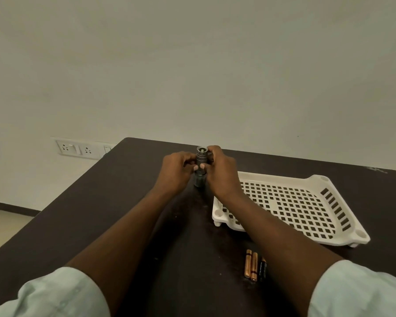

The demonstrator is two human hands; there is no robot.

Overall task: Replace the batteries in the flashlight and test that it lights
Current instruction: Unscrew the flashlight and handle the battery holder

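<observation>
- Short grey metal cylindrical flashlight (201, 164) stands upright on the dark brown counter (101, 213), far-centre, one end down on the surface, the other end up toward the camera.
- Upper section is ribbed; round end face on top shows a small centre feature, too small to identify.
- Left hand (177, 171) on the flashlight's left side, fingers curled onto the barrel; grip closed on it at mid-height.
- Right hand (220, 172) on the right side, fingers wrapped round the upper ribbed section, thumb meeting the left thumb at the front of the barrel; grip closed on the flashlight too.
- Both forearms reach forward from the near edge; pale green sleeves (55, 294) rolled up above the elbows.
- Three slim batteries (254, 266) lie side by side on the counter near the right forearm, touching or nearly so: two copper-coloured, one black with a copper tip partly hidden under the arm.
- Cream perforated plastic tray (288, 202) with short feet sits on the counter just right of the hands; right wrist crosses its near-left corner.
- White wall socket panel (78, 148) on the wall behind the counter's far-left corner.
</observation>
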